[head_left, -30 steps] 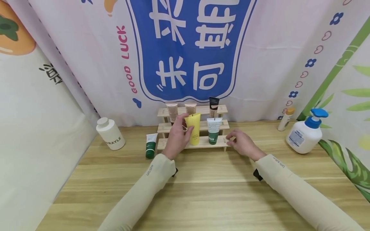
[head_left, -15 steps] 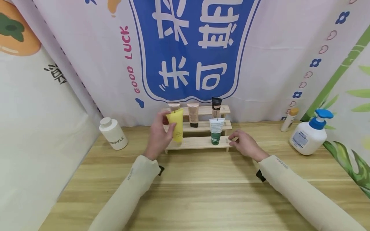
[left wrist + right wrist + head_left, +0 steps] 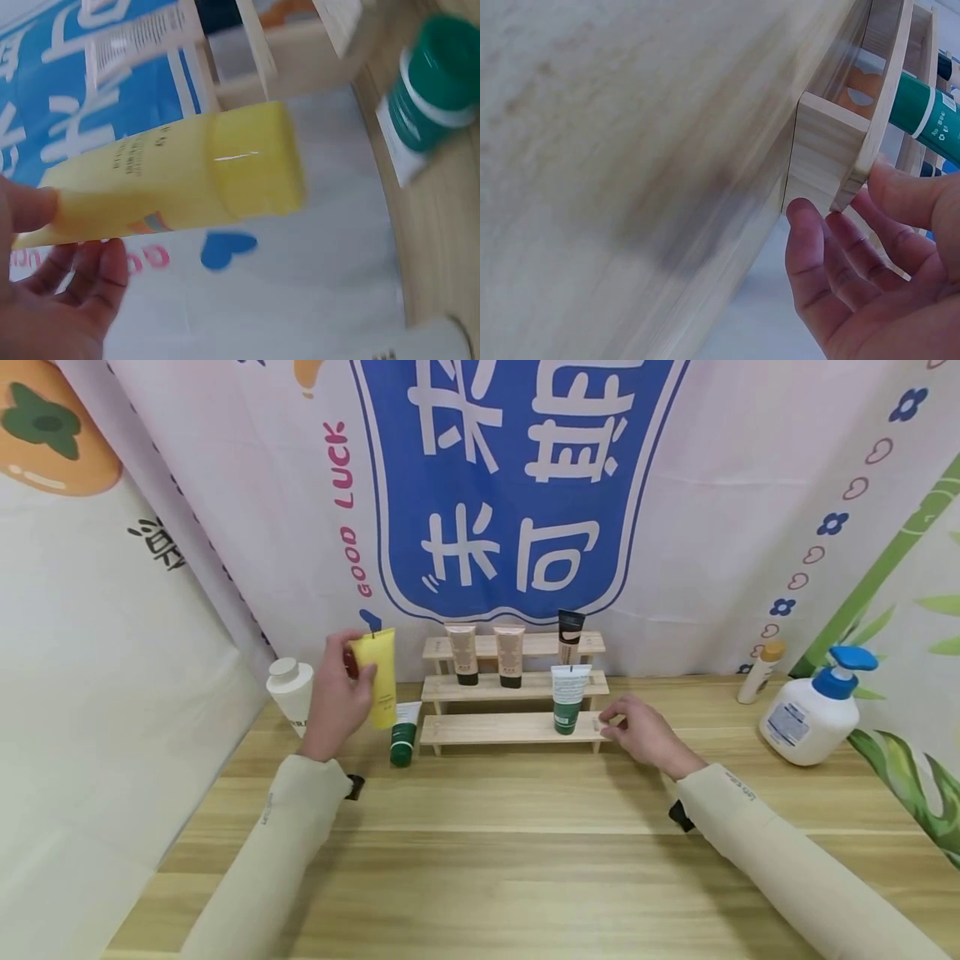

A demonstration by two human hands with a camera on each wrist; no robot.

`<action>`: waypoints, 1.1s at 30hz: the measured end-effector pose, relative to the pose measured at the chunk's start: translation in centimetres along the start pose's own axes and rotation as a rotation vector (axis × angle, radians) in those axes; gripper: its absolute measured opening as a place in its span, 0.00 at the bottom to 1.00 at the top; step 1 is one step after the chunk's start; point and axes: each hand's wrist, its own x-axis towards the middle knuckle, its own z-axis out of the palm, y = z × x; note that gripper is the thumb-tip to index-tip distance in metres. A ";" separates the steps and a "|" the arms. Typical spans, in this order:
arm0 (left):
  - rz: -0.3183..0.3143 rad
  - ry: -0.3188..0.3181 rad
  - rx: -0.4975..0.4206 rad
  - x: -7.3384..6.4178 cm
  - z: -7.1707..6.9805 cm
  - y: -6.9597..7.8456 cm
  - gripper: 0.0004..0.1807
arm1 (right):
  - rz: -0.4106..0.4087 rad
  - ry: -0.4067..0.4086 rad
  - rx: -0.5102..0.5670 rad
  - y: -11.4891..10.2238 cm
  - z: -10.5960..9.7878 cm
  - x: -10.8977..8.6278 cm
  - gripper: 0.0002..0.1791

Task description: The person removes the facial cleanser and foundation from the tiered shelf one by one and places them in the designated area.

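My left hand grips a yellow squeeze tube by its upper part, thumb on one side and fingers on the other. The tube hangs cap down, left of a three-step wooden rack. In the left wrist view its capped end points away from the hand. Just beyond it, a green-and-white tube stands on the table. My right hand pinches the right end of the rack's lowest step, thumb on top and fingers below. Close by on that step stands another green-and-white tube.
Two pinkish tubes stand on the middle step, with a black-topped tube farther right. A white bottle is partly hidden behind the left hand. At right are a blue-topped pump bottle and an orange-capped bottle.
My left hand has carried the yellow tube leftward from the lowest step, past the rack's left end. Both pinkish tubes are now uncovered. The right hand has stayed at the rack's end.
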 end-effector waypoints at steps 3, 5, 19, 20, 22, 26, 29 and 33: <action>-0.097 -0.110 0.079 0.0 -0.7 -1.3 0.24 | 0.005 0.001 -0.001 0.1 0.1 0.0 0.11; -0.157 -0.199 0.125 0.0 -0.8 -2.2 0.24 | 0.013 0.000 -0.003 0.0 0.0 0.0 0.11; -0.502 -0.518 0.281 -0.3 1.2 -7.3 0.29 | 0.022 -0.005 0.000 -0.2 0.0 0.0 0.11; -0.525 -0.524 0.284 -0.3 1.3 -7.5 0.30 | 0.023 -0.003 0.000 -0.2 0.1 0.0 0.11; -0.566 -0.535 0.289 -0.3 1.6 -7.7 0.29 | 0.014 0.000 0.003 -0.1 0.1 0.1 0.11; -0.626 -0.562 0.304 -0.4 2.1 -7.9 0.27 | 0.011 0.003 0.004 -0.1 0.3 0.2 0.11; -0.625 -0.602 0.341 -0.5 2.3 -7.8 0.25 | 0.017 -0.001 0.005 -0.1 0.3 0.2 0.11; -0.597 -0.676 0.423 -0.7 2.4 -7.2 0.20 | 0.021 -0.009 0.006 -0.1 0.1 0.1 0.11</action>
